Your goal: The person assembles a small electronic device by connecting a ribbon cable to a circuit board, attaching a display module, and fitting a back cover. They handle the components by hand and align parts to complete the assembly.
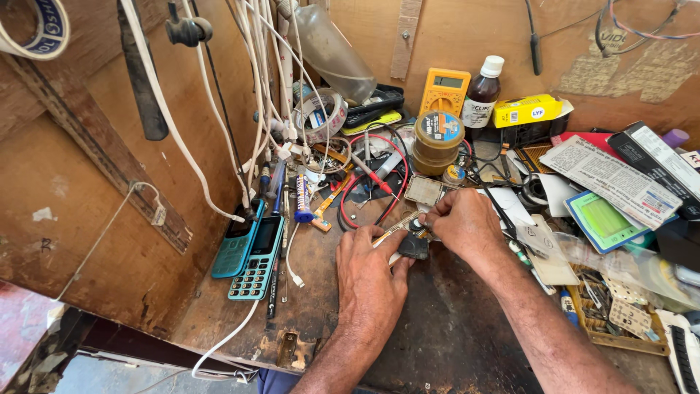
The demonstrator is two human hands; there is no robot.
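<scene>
My left hand (370, 276) rests flat on the dark worn bench top (445, 328), its thumb and forefinger pinching a small black part (413, 246). My right hand (461, 223) comes in from the right and grips a small round metal-and-black piece (415, 225) just above that part, fingertips touching it. A thin metal strip (388, 232) runs under the left fingers. What exactly the small piece is cannot be told.
Two teal keypad phones (248, 252) lean at the left wall. Behind the hands lie red and black probe leads (372, 179), a brown round tin (437, 138), a yellow multimeter (445, 89), a brown bottle (481, 93), tape rolls (321, 115). Papers and boxes (616, 179) crowd the right.
</scene>
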